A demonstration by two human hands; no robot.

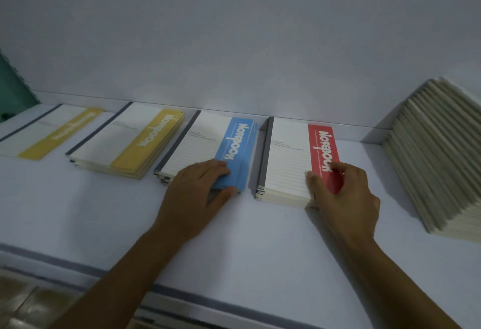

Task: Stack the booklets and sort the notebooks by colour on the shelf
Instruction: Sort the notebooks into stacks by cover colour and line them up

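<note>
A white shelf (234, 237) runs across the view with a pale wall behind it. Four low stacks of notebooks lie flat along its back edge, spines to the left. At far left sits a yellow-banded notebook (52, 130), blurred, and beside it a yellow stack (130, 143) of several copies. A teal object (13, 86) shows at the left edge, too cut off to identify. At far right a row of booklets (437, 154) leans in a fanned slope against the wall, pale page edges toward the camera — well apart from both hands, with bare shelf between it and the red stack.

The blue stack (210, 149) lies just right of the yellow one. The left hand (197, 190) rests on its near right corner: fingers lie over the blue band on top while the thumb sits low against the stack's front edge, so the grip is closed loosely around that corner. The upper blue covers look slightly shifted against each other.

The red stack (294, 159) lies just right of the blue one, a narrow gap between them. The right hand (343, 193) pinches its near right corner — thumb on the white cover, fingers curled around the red band's edge. Nothing stands between the two stacks.
</note>
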